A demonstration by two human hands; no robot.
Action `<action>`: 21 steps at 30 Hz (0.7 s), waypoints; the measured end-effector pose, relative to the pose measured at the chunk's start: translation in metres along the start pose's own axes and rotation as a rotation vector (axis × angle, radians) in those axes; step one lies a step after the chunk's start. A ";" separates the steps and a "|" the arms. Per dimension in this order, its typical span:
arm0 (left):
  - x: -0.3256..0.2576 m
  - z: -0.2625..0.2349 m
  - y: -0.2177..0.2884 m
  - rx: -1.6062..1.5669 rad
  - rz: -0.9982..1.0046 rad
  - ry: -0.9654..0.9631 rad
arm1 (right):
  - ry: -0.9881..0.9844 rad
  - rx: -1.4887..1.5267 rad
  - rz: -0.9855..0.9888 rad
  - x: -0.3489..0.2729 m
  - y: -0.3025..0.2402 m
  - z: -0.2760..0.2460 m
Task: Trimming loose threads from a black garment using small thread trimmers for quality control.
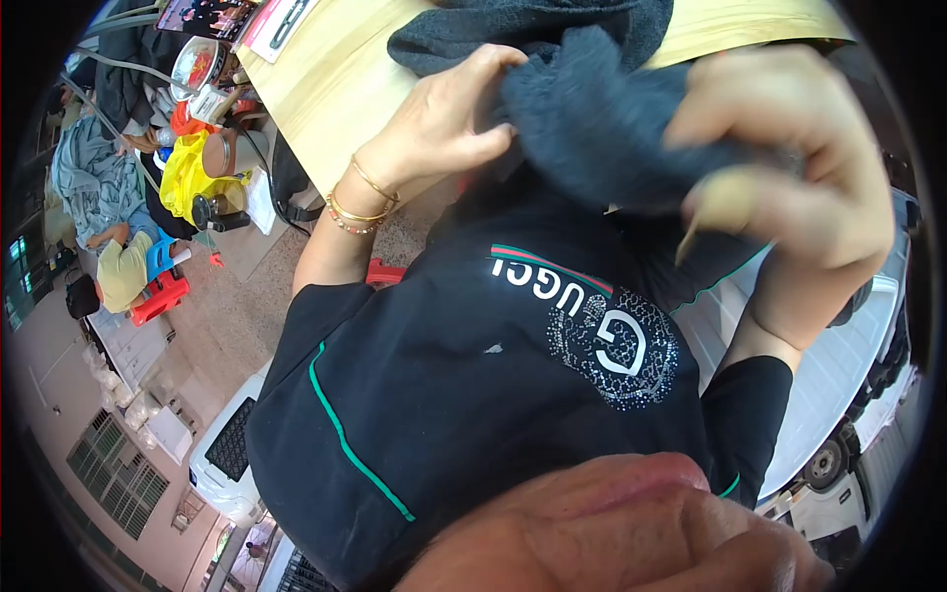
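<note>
A piece of dark blue-black fabric [592,118] hangs bunched between my two hands, above the near edge of the table. My left hand [439,118] is closed on its left side, with thumb and forefinger at the edge of the fabric. Curled over the right part of the fabric is my right hand [799,158], smeared by motion. A small yellowish thing with a thin pointed end [725,202] shows at its thumb, too blurred to name. More dark fabric [444,39] lies on the table behind.
The pale wooden table [316,84] spans the far side. On its left stand a phone-like screen [205,16] and a white tray-like item [276,30]. Further left are a yellow bag [187,178], a heap of grey-blue cloth [94,173], a red stool [160,296] and a seated person [123,266].
</note>
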State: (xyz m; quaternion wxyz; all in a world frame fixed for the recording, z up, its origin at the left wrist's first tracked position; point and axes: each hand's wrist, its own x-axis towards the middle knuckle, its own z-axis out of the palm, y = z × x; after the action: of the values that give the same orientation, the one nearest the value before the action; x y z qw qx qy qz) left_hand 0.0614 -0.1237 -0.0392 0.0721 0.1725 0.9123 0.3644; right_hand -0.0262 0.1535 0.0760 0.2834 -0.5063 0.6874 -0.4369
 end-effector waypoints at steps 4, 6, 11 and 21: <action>0.030 0.003 -0.036 -0.174 0.236 0.030 | 0.070 0.007 0.363 -0.024 0.031 -0.023; 0.033 0.002 -0.044 -0.236 0.253 -0.011 | 0.583 -0.168 0.438 -0.025 0.096 -0.039; 0.026 -0.002 -0.056 -0.575 0.280 -0.089 | 0.789 -0.461 0.421 0.000 0.215 -0.066; 0.022 -0.010 -0.083 -1.416 0.211 0.219 | 0.706 -0.341 0.704 -0.020 0.203 -0.028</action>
State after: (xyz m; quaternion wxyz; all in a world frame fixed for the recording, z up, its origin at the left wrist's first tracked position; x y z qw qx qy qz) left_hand 0.0170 -0.1784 -0.0890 0.0390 0.1340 0.4381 0.8880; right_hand -0.1338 0.2029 -0.0926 0.0776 -0.1057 0.9308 -0.3411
